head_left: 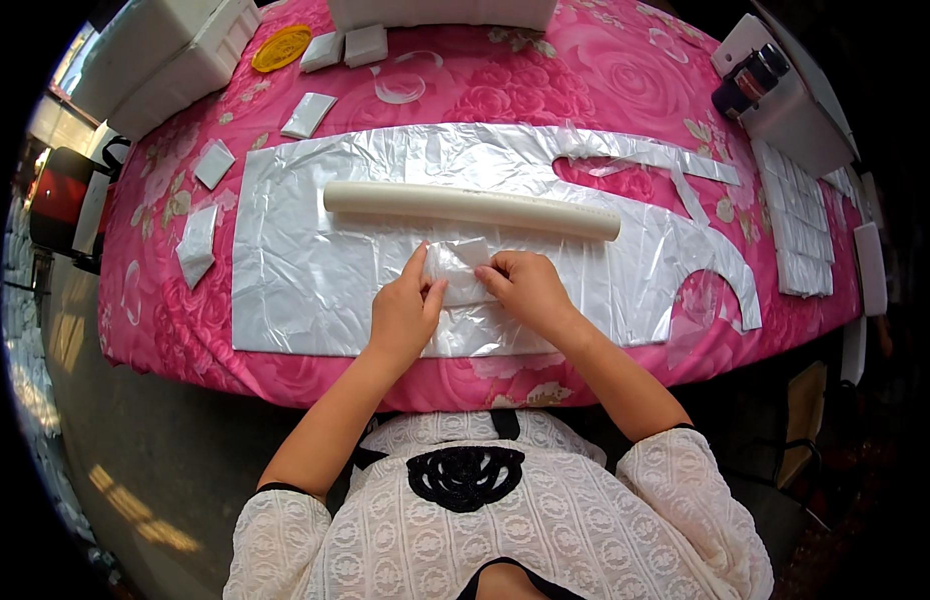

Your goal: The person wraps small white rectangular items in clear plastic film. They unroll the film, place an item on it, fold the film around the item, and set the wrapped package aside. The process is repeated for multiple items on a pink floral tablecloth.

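A small square of folded clear-white plastic film (459,262) lies between my two hands, over a stack of flat plastic aprons (305,250). My right hand (533,292) pinches its right edge between thumb and fingers. At its left edge is my left hand (403,312), index finger and thumb closed on the film. Just beyond the hands, a long cream plastic pipe (470,208) rests crosswise on the aprons. Neck and arm cut-outs of the aprons are at the right end.
Several folded plastic packets (308,115) lie along the left, near a yellow mesh lid (282,48). White foam boxes (175,70) stand at the back. To the right are a dark bottle (750,80) and a row of stacked packets (793,225). A pink floral cloth (180,320) covers the table.
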Tool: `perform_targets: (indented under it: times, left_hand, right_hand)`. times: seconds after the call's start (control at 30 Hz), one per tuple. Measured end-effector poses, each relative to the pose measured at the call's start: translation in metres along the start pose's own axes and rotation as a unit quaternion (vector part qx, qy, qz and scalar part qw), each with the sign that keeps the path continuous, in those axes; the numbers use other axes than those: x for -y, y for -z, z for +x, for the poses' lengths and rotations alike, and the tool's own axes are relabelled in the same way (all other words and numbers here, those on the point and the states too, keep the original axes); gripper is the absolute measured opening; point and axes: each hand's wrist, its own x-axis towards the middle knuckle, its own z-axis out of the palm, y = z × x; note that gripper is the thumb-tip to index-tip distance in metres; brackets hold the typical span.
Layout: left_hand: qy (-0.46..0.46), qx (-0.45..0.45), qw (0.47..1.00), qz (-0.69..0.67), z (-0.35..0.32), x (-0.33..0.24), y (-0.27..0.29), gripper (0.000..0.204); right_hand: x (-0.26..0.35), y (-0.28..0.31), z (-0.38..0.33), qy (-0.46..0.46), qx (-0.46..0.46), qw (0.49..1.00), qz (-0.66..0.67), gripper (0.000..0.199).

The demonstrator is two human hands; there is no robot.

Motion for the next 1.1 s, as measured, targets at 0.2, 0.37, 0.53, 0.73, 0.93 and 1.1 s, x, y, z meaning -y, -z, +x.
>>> perform_targets:
  times: [0.2,0.37,0.53,0.73,0.93,1.1]
  left_hand:
    - [0.025,0.016,0.999,0.037,0.015,0.000,-0.002,0.057]
    - [0.028,0.024,0.994,0.106,0.010,-0.018,0.004,0.055]
    - [-0.260,-0.068,0.939,0.213,0.003,0.001,-0.011,0.054]
    - [-0.232,0.011,0.951,0.204,0.008,-0.002,-0.026,0.069]
    - [-0.187,0.058,0.948,0.250,0.012,0.002,-0.031,0.085]
    - [-0.180,0.053,0.949,0.254,0.012,0.000,-0.033,0.085]
  right_hand:
    - [0.006,0.010,0.014,-0.118,0.090,0.987,0.061,0.030]
    - [0.000,0.007,0.019,-0.129,0.098,0.983,0.085,0.032]
    - [0.002,0.009,0.020,-0.130,0.102,0.984,0.072,0.032]
    - [0.002,0.007,0.021,-0.139,0.099,0.981,0.089,0.032]
    - [-0.004,0.004,0.019,-0.112,0.086,0.988,0.070,0.030]
    - [-0.001,0.004,0.016,-0.111,0.072,0.988,0.076,0.031]
